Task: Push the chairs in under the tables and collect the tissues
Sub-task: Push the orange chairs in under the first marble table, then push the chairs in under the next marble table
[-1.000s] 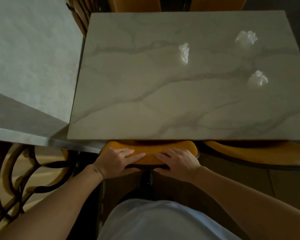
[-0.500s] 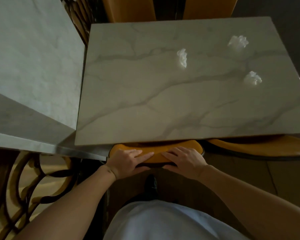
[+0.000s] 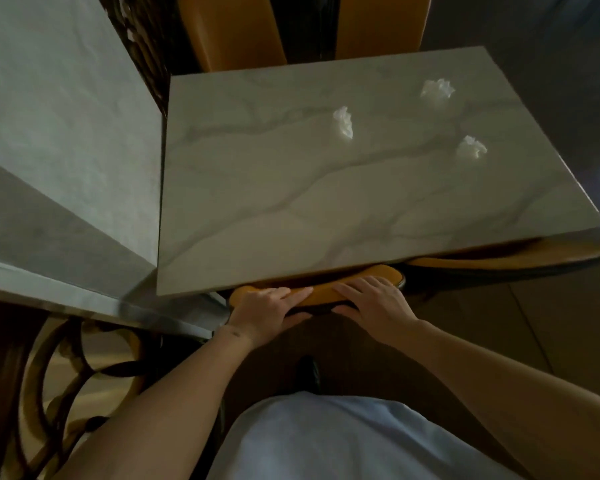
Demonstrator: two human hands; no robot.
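Note:
A yellow chair has its top rail just under the near edge of the marble table. My left hand and my right hand both grip that rail, fingers over the top and thumbs below. Three crumpled white tissues lie on the far right of the tabletop: one near the middle, one at the back, one nearer the right edge. The chair's seat is hidden under the table.
A second yellow chair sits tucked under the table at the right. Two more yellow chair backs stand beyond the far edge. Another marble table adjoins on the left, with an ornate dark base below.
The chair's back has slid further under the table's near edge with both hands on it. The view has shifted so the table sits more to the right.

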